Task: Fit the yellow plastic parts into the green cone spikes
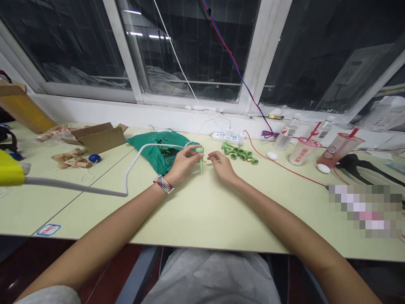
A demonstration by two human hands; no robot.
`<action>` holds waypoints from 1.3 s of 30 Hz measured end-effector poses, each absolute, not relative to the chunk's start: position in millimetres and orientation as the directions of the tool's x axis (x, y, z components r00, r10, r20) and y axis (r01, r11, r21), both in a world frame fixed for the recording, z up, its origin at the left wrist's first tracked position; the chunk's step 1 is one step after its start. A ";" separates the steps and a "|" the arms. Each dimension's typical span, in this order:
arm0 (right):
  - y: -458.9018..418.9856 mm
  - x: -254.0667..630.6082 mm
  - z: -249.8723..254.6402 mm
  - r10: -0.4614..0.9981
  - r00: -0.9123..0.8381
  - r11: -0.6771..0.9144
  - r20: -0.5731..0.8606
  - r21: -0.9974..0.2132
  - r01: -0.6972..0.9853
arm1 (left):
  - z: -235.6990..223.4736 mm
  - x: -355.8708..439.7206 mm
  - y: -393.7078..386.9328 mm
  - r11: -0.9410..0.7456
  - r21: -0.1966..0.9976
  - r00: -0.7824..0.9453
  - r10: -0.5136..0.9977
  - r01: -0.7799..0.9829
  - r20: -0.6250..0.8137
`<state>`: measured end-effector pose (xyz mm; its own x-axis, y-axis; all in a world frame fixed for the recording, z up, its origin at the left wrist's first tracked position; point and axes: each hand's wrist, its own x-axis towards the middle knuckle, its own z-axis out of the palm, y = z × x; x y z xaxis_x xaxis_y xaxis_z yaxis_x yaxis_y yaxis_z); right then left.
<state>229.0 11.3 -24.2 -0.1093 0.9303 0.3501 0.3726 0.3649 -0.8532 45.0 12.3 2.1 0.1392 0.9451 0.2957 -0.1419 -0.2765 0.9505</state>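
Observation:
My left hand (183, 164), with a woven band on its wrist, pinches a small green trumpet-shaped piece (201, 161). The piece is upright, its wide end at the top and its thin end pointing down over the table. Just to the right, my right hand (222, 166) has its fingers curled together, apart from the piece. A tiny yellow spot shows between the hands, and I cannot tell what my right fingertips hold. Behind my left hand lies an open green plastic bag (148, 143) with green pieces inside. Several similar green pieces (239, 152) lie in a pile beyond my right hand.
A white flexible tube (126, 179) arches over the table's left side. Left stand a cardboard box (99, 138) and wooden toys (71, 159) with a blue ball (94, 158). A power strip (228, 137), a water bottle (286, 134) and drink cups (304, 150) are at the back.

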 end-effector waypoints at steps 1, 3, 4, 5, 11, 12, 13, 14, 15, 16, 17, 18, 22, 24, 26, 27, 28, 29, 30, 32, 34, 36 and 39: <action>12.3 228.0 -27.7 0.910 -0.152 0.408 0.386 -0.770 0.491 | 5.4 41.6 15.1 -0.264 0.945 0.108 0.951 -0.194 0.289; 13.0 225.2 -33.3 0.873 -0.243 0.468 0.422 -0.590 0.658 | 11.3 34.7 20.2 -0.239 0.922 0.064 0.961 -0.306 0.270; 13.2 223.3 -35.1 0.860 -0.279 0.485 0.428 -0.513 0.708 | 13.6 31.8 22.4 -0.228 0.907 0.051 0.964 -0.353 0.262; 13.6 221.2 -36.3 0.850 -0.308 0.496 0.429 -0.450 0.743 | 15.1 29.4 24.2 -0.219 0.894 0.040 0.966 -0.390 0.254; 28.2 204.1 -31.7 0.839 -0.351 0.482 0.415 -0.267 0.835 | 15.0 27.6 25.8 -0.144 0.864 0.054 0.980 -0.482 0.194; 32.0 200.6 -30.1 0.838 -0.356 0.481 0.412 -0.253 0.839 | 14.7 28.1 25.0 -0.129 0.862 0.071 0.980 -0.489 0.187; 35.9 197.2 -28.8 0.838 -0.365 0.483 0.406 -0.239 0.842 | 14.6 28.4 24.3 -0.116 0.860 0.087 0.979 -0.497 0.182; 39.8 193.8 -27.8 0.837 -0.377 0.486 0.396 -0.225 0.844 | 14.6 28.4 23.6 -0.105 0.858 0.101 0.979 -0.502 0.178; 43.4 190.8 -27.2 0.836 -0.389 0.491 0.386 -0.213 0.845 | 14.7 28.1 23.1 -0.095 0.857 0.112 0.978 -0.506 0.175; 46.8 188.3 -27.2 0.835 -0.400 0.497 0.379 -0.203 0.844 | 14.9 27.6 22.8 -0.086 0.857 0.121 0.978 -0.508 0.170; 49.7 186.4 -27.6 0.831 -0.409 0.503 0.377 -0.196 0.841 | 15.0 26.9 22.7 -0.080 0.858 0.125 0.978 -0.508 0.166; 51.9 185.2 -28.5 0.825 -0.417 0.513 0.382 -0.195 0.836 | 15.1 26.3 22.8 -0.076 0.859 0.128 0.978 -0.507 0.162; 51.3 188.6 -34.4 0.777 -0.442 0.584 0.447 -0.251 0.772 | 14.9 25.6 23.6 -0.077 0.858 0.118 0.981 -0.508 0.157; 44.7 194.7 -36.9 0.760 -0.422 0.612 0.495 -0.324 0.721 | 14.8 26.5 23.5 -0.067 0.857 0.111 0.983 -0.510 0.143; 35.2 202.8 -37.7 0.764 -0.356 0.616 0.538 -0.444 0.651 | 14.6 27.6 23.0 -0.046 0.858 0.116 0.986 -0.512 0.123; 30.1 207.4 -37.3 0.773 -0.308 0.611 0.555 -0.518 0.599 | 14.4 28.0 22.6 -0.035 0.857 0.125 0.986 -0.513 0.115; 24.9 212.1 -36.2 0.782 -0.258 0.605 0.568 -0.592 0.532 | 14.0 28.3 22.3 -0.027 0.857 0.135 0.985 -0.514 0.112; 20.0 216.8 -34.7 0.789 -0.209 0.601 0.577 -0.656 0.457 | 13.4 28.6 22.0 -0.021 0.858 0.148 0.983 -0.514 0.112; 15.4 221.2 -32.7 0.795 -0.163 0.598 0.585 -0.705 0.381 | 12.5 29.1 21.7 -0.011 0.859 0.166 0.980 -0.512 0.112; 7.5 228.3 -28.2 0.794 -0.091 0.601 0.601 -0.753 0.268 | 9.8 30.6 21.1 0.027 0.863 0.210 0.973 -0.504 0.092; 1.5 232.2 -23.9 0.779 -0.055 0.619 0.625 -0.753 0.223 | 5.9 33.7 19.9 0.080 0.866 0.242 0.969 -0.493 0.048; -2.7 232.7 -21.2 0.761 -0.043 0.640 0.647 -0.739 0.211 | 1.5 38.1 17.9 0.120 0.866 0.266 0.964 -0.485 0.015; -6.1 229.8 -20.5 0.748 -0.047 0.656 0.662 -0.729 0.194 | -4.6 44.9 14.3 0.150 0.872 0.316 0.949 -0.467 0.006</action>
<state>229.8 -6.1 -20.5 -0.0468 0.7484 0.6616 0.1945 0.6564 -0.7289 44.9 14.3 -4.6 0.3161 0.9487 0.0061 -0.4668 0.1499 0.8715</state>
